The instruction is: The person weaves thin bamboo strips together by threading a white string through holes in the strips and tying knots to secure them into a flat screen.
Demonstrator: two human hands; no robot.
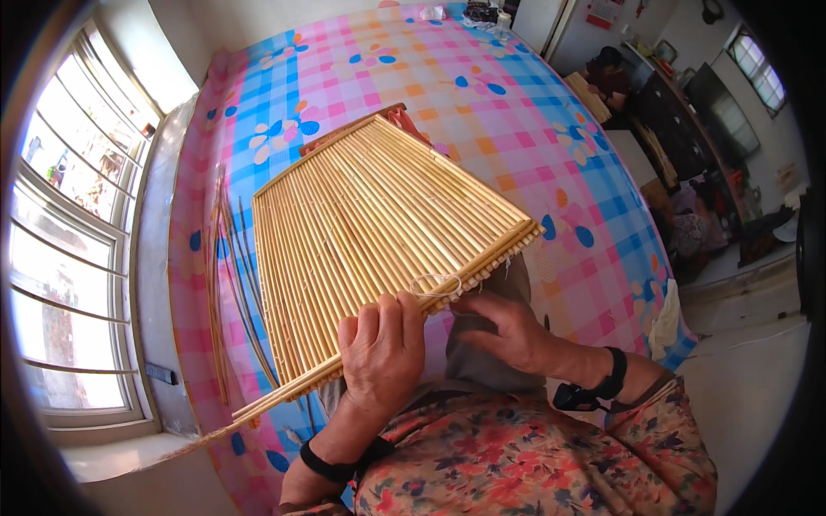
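A panel of thin yellow reed sticks (370,206) lies slanting before me, its sticks side by side and bound along the edges. My left hand (383,348) is closed over the near edge, fingers on top of the sticks. A loose loop of thin pale cord (436,285) rests on that edge, just right of my left knuckles. My right hand (508,335) is at the underside of the same edge, next to the loop. Its fingers are bent together and partly hidden, so what they pinch does not show. Long edge sticks (258,402) jut past the panel's left corner.
Beneath is a pink and blue checked cover (594,301) with flower prints. Loose thin stalks (219,301) lie left of the panel, a reddish-brown wooden piece (404,120) behind it. Barred windows (77,249) stand at left. Another person (607,77) sits at the far right.
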